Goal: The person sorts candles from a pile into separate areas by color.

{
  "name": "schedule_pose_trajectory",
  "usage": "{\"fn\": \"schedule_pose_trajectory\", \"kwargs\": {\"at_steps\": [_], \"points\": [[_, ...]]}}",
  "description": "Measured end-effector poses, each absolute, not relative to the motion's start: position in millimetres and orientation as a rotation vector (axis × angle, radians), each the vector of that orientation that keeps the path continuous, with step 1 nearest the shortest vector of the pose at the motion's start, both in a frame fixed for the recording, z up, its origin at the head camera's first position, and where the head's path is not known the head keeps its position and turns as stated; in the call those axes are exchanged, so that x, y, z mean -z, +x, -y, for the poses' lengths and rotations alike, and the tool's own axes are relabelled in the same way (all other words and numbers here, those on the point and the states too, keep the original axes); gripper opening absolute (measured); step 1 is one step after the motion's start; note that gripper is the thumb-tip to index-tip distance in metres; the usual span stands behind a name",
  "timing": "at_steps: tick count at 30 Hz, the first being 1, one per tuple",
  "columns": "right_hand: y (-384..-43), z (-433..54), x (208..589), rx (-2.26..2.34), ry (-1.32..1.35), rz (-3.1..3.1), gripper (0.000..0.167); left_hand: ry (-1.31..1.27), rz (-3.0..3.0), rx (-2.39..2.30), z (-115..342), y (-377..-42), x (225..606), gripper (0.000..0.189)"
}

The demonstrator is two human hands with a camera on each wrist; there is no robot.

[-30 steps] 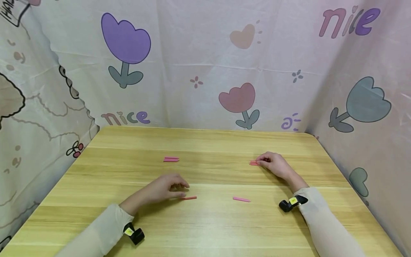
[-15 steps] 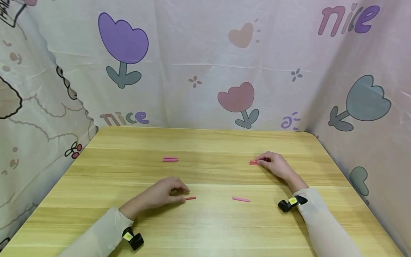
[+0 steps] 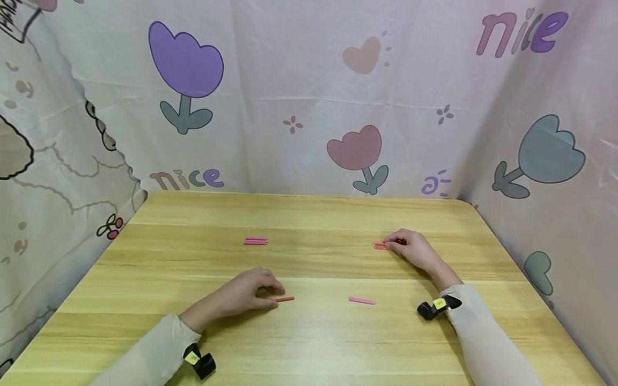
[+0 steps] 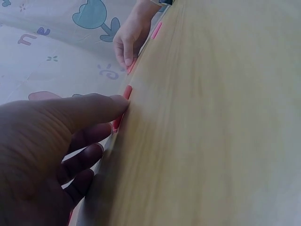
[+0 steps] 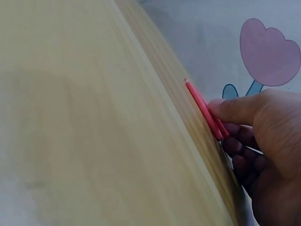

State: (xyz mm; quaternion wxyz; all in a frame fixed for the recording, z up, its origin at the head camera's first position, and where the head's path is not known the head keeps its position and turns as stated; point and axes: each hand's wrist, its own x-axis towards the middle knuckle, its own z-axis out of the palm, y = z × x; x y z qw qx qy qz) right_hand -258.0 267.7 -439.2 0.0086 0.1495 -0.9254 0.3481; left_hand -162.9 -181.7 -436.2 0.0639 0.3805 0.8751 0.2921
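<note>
In the head view, my left hand (image 3: 248, 294) is low over the table, thumb and index finger on either side of a red crayon (image 3: 286, 298). The left wrist view has the thumb tip against that red crayon (image 4: 117, 120) and the index fingertip by its near end. At the right, my right hand (image 3: 410, 249) pinches a red crayon, with other red crayons (image 3: 379, 247) lying right beside it. Close up, its thumb presses a red crayon (image 5: 200, 104) with another alongside; the fingers curl behind them. A pink crayon (image 3: 362, 301) lies between the hands, touched by neither.
Several pink-purple crayons (image 3: 256, 241) lie side by side at the back left of the wooden table (image 3: 309, 343). A patterned cloth (image 3: 289, 64) hangs behind the table and along its sides. Black wrist cameras (image 3: 200, 363) sit on both cuffs.
My left hand has shifted slightly toward the near edge and its thumb has come against the red crayon. The right hand stays at the red crayons, where a gap between them now shows.
</note>
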Motion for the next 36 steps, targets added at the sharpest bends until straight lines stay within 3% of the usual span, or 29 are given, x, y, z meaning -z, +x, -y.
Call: {"fn": "schedule_pose_trajectory", "kwargs": {"at_steps": [23, 36], "points": [[-257, -269, 442, -1.177, 0.508, 2.865, 0.019, 1.18, -2.734, -0.725, 178, -162, 431, 0.005], [-257, -268, 440, -1.178, 0.508, 2.862, 0.019, 1.167, -2.68, -0.694, 179, -165, 425, 0.017]]}}
